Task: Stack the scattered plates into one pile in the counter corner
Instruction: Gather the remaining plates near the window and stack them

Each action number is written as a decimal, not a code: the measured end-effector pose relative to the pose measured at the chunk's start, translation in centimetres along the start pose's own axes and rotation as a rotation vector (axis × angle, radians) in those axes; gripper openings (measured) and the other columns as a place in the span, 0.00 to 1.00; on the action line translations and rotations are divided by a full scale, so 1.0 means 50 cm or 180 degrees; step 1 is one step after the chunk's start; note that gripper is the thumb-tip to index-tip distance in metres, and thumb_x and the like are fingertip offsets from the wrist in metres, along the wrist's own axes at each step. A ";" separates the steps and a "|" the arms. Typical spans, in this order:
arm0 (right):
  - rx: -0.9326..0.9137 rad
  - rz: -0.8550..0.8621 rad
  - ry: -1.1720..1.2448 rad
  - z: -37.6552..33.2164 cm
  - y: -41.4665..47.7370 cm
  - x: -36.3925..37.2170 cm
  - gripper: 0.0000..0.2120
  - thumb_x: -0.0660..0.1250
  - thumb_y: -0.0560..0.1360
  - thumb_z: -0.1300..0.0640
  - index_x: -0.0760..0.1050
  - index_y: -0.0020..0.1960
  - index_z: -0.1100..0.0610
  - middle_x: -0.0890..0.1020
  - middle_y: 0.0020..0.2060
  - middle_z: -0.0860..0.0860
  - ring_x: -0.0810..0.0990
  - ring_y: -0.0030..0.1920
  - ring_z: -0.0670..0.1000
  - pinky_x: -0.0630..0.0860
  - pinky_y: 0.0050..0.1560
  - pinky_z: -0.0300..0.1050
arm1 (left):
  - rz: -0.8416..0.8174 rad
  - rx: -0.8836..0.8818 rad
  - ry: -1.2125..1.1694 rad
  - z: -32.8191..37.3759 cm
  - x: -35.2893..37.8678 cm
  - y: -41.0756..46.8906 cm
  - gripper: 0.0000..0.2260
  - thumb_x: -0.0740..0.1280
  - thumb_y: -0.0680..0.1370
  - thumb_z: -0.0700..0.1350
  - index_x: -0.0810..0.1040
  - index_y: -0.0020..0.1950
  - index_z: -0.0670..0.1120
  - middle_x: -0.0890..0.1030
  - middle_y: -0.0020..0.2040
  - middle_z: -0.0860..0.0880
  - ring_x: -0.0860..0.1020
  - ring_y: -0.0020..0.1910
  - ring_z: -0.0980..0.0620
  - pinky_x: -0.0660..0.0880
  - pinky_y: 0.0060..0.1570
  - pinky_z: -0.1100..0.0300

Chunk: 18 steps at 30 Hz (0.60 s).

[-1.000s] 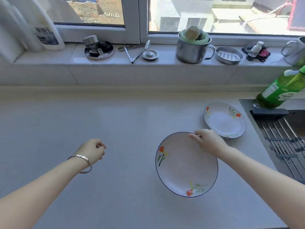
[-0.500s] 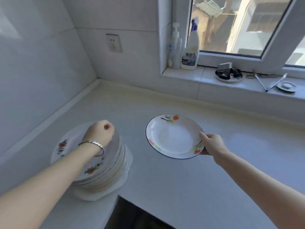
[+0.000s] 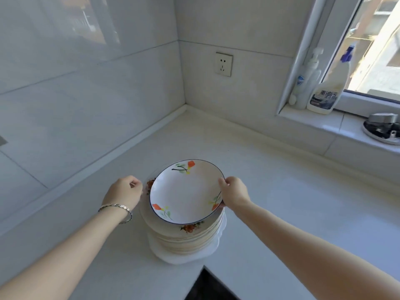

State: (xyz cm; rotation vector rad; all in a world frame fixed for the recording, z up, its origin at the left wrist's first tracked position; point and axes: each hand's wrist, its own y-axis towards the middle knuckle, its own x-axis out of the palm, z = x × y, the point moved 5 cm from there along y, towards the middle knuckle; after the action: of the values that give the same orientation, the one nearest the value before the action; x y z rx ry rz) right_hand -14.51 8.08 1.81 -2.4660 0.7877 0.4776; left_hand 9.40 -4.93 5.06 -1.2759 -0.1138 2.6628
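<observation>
While our right hand (image 3: 234, 194) pinches the right rim of the white round plate with a thin blue edge and orange flowers (image 3: 186, 191), thumb on top and fingers (image 3: 220, 206) wrapped beneath, that plate sits tilted right above the pile of cream, flower-printed plates (image 3: 190, 237); we cannot tell whether it touches the pile. Our left hand (image 3: 124, 194), a silver bracelet (image 3: 116, 210) on its wrist, hangs just left of the pile, its fingers loosely curled and holding nothing. Under the pile lies a wider white scalloped plate (image 3: 184, 257) on the pale grey surface (image 3: 281, 191). Beyond the pile, the tiled walls meet in a corner, with a white wall socket (image 3: 224, 64) high up.
</observation>
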 end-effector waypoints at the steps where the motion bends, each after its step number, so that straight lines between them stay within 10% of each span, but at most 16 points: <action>1: -0.0028 0.0000 -0.0122 -0.002 0.001 0.013 0.19 0.54 0.80 0.57 0.60 0.30 0.59 0.68 0.29 0.54 0.71 0.27 0.52 0.61 0.13 0.29 | 0.0013 -0.0063 -0.0034 -0.009 -0.003 0.000 0.11 0.59 0.75 0.41 0.75 0.34 0.47 0.83 0.36 0.45 0.82 0.41 0.42 0.75 0.45 0.54; 9: -0.0075 -0.0172 -0.0686 -0.010 0.007 0.044 0.17 0.49 0.80 0.56 0.63 0.34 0.59 0.71 0.30 0.53 0.74 0.20 0.49 0.66 0.19 0.34 | 0.0052 -0.0179 -0.0101 -0.051 -0.005 0.008 0.11 0.59 0.75 0.42 0.73 0.33 0.50 0.84 0.41 0.42 0.82 0.42 0.40 0.77 0.49 0.50; 18: -0.0587 0.0028 -0.2498 -0.029 0.006 0.040 0.15 0.50 0.81 0.53 0.64 0.63 0.59 0.72 0.39 0.54 0.71 0.39 0.57 0.67 0.37 0.44 | 0.0082 -0.0040 0.0018 -0.029 -0.009 0.010 0.08 0.60 0.75 0.42 0.76 0.39 0.48 0.84 0.43 0.43 0.82 0.43 0.41 0.78 0.49 0.51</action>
State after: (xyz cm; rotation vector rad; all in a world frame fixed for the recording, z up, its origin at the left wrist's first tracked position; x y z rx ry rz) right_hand -12.89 6.17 1.94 -2.1350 0.4288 1.4482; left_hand 10.75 -5.52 4.43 -1.2973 -0.1144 2.6840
